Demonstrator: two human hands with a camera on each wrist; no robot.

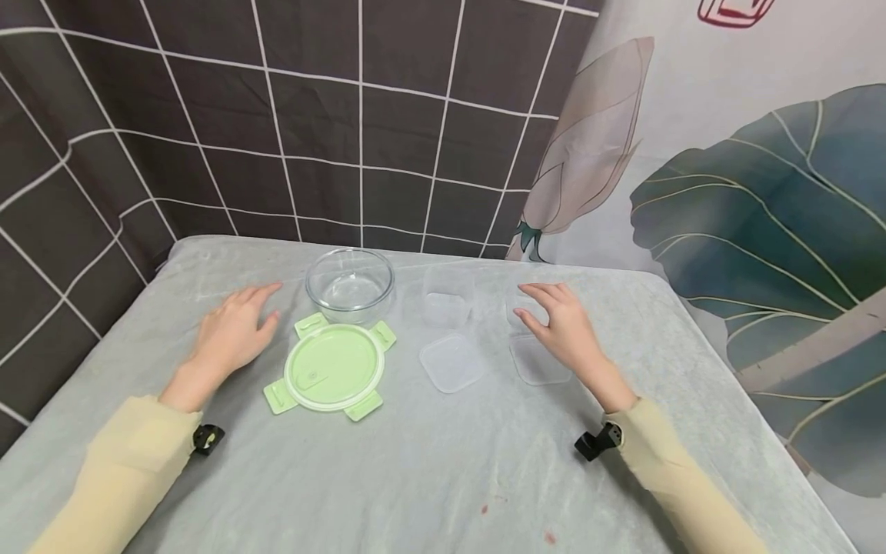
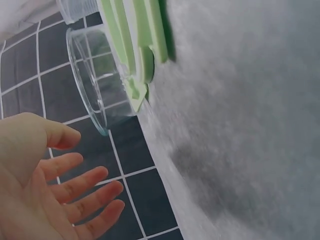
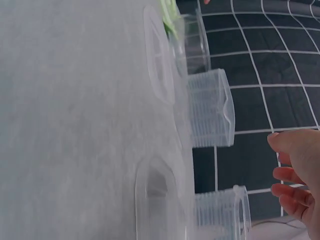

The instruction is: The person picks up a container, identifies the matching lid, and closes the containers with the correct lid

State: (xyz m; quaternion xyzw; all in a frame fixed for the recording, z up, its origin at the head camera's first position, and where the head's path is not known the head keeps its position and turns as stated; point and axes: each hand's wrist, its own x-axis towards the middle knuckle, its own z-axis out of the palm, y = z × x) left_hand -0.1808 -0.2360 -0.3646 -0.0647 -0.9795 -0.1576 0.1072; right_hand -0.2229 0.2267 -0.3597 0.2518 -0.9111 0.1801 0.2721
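Hovering with left grip (image 1: 234,332) pretty loose near green lid (image 1: 335,366) and bowl (image 1: 350,286) behind it on counter (image 1: 415,485), right grip (image 1: 564,327) just as loose by one of two tubs (image 3: 216,209). Can spot clear lids (image 1: 452,363) in front of both tubs.

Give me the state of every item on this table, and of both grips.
Round clear glass bowl: upright, uncovered, looks empty.
Round green plastic lid: flat, four flaps splayed outward.
Left square clear plastic container: upright, uncovered.
Right square clear plastic container: upright, uncovered.
Left square translucent plastic lid: lying flat.
Right square translucent plastic lid: lying flat.
Left grip: relaxed, holding nothing.
Right grip: relaxed, holding nothing.
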